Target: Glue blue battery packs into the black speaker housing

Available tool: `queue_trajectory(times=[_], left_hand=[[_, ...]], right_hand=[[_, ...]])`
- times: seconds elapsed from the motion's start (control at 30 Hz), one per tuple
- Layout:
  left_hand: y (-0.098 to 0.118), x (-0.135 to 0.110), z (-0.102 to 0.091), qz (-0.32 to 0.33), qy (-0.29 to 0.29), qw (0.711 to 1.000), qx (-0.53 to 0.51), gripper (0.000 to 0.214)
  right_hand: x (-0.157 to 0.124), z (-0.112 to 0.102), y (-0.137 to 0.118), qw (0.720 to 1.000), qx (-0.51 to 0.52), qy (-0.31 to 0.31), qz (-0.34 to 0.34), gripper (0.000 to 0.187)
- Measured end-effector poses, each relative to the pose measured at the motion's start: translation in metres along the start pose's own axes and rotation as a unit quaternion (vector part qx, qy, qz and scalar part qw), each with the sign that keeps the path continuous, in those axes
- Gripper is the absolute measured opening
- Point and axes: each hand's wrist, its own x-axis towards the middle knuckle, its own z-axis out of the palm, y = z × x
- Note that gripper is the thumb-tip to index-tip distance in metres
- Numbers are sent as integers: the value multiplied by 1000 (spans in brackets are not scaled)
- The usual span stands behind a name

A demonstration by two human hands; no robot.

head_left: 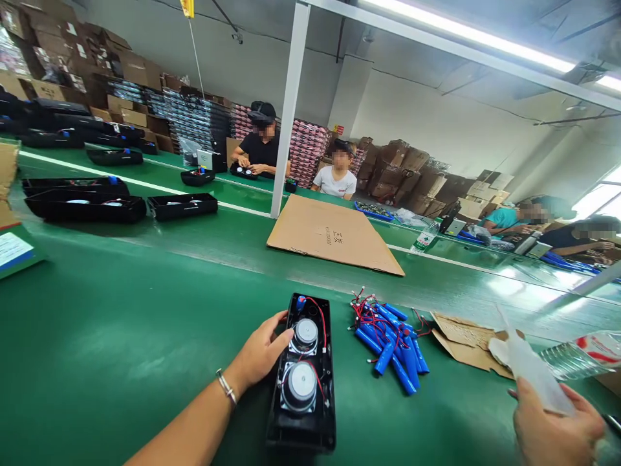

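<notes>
In the head view, a black speaker housing (306, 424) lies open side up on the green bench before me. Two round speaker drivers (299, 382) sit in it, with red wires and a blue cell at its far end. My left hand (262, 353) grips the housing's left edge, thumb at the upper driver and fingers partly hidden behind the side wall. Right of the housing lies a loose pile of blue battery packs (388, 336) with red and black leads. At the lower right, my right hand (553, 421) pinches a whitish translucent strip (531, 369), slightly blurred.
A clear plastic bottle (565, 356) lies beyond my right hand, beside torn cardboard (473, 343). A flat cardboard sheet (334, 236) rests at the bench's far side, near a white post (290, 110). More black housings (87, 206) stand far left. Several co-workers sit across the line.
</notes>
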Motion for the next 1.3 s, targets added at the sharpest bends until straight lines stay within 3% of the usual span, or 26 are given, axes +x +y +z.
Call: queue_trajectory(times=[0.07, 0.17, 0.33, 0.43, 0.53, 0.67, 0.77, 1.03, 1.3], left_hand=[[1, 0, 0, 3, 1, 1000, -2, 56], [3, 0, -1, 1, -5, 1000, -9, 56], [2, 0, -3, 0, -13, 1000, -17, 59], [1, 0, -3, -4, -16, 1000, -25, 59], [0, 0, -3, -6, -19, 999, -28, 59], [-2, 1, -2, 1, -22, 999, -28, 59], [-3, 1, -2, 5, -18, 1000, -25, 58], [-3, 2, -1, 14, -3, 1000, -7, 58], [2, 1, -1, 19, 6, 1000, -6, 57]], right_hand=[[-19, 10, -52, 978, 204, 8, 45, 64], [-50, 24, -123, 906, 401, -136, 34, 59], [-102, 41, -196, 814, 487, -314, 32, 48], [-128, 49, -221, 780, 510, -361, 11, 45], [-147, 57, -238, 762, 508, -400, -40, 44], [-162, 70, -250, 756, 456, -444, -155, 51], [-169, 81, -254, 750, 405, -482, -204, 52], [-177, 108, -257, 759, 316, -491, -287, 46], [-178, 109, -264, 761, 267, -488, -334, 41]])
